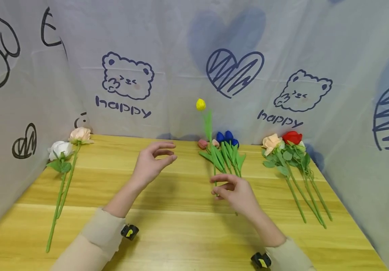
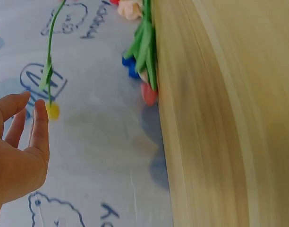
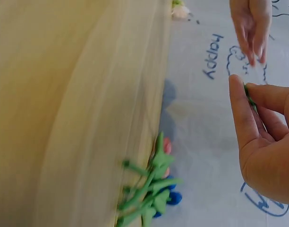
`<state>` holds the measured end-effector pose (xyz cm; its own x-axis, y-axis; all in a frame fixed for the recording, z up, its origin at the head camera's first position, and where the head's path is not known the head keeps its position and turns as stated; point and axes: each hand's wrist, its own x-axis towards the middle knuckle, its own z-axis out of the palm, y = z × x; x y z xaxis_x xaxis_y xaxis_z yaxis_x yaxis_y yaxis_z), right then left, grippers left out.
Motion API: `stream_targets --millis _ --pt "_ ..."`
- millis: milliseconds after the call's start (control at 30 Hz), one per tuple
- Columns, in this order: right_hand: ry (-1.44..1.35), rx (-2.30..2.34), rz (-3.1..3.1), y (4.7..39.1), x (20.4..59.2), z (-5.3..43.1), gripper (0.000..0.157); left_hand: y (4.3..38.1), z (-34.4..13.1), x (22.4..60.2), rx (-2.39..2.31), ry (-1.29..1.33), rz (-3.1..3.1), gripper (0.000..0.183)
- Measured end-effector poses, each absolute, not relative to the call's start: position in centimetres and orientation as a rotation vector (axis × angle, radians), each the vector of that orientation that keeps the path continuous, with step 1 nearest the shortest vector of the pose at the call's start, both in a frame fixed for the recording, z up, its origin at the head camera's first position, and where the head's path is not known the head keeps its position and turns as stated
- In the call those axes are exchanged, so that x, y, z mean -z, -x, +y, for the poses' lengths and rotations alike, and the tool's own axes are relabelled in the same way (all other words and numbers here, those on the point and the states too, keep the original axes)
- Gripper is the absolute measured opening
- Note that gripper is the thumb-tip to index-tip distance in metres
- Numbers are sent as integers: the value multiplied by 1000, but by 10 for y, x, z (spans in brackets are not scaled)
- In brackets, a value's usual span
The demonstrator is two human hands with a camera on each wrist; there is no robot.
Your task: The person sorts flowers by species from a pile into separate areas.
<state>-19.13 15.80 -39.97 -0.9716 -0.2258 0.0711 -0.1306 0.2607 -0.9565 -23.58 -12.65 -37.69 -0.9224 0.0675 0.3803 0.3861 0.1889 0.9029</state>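
My right hand (image 1: 236, 194) pinches the lower stem of a yellow tulip (image 1: 200, 104) between thumb and fingers. The tulip stands upright over the table, its bloom in front of the cloth backdrop. My left hand (image 1: 151, 162) hovers to its left, fingers loosely bent, holding nothing. In the left wrist view the yellow bloom (image 2: 53, 111) appears just beyond the left fingertips (image 2: 39, 106). Behind the held stem, several tulips lie together: blue tulips (image 1: 228, 136) and a pink tulip (image 1: 202, 143), with green leaves. In the right wrist view, the pinched green stem (image 3: 250, 98) shows between the fingers.
On the table's left side lie a white rose (image 1: 60, 149) and a pale pink rose (image 1: 80, 134), stems toward me. At the right lie several roses, including a peach rose (image 1: 271, 143) and a red rose (image 1: 292, 137). A printed cloth (image 1: 174, 86) hangs along the table's back edge.
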Motion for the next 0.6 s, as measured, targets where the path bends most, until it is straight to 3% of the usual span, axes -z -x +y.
stream_targets --millis 600 --pt "335 1536 2563 200 410 234 29 221 -273 384 1205 112 -2589 34"
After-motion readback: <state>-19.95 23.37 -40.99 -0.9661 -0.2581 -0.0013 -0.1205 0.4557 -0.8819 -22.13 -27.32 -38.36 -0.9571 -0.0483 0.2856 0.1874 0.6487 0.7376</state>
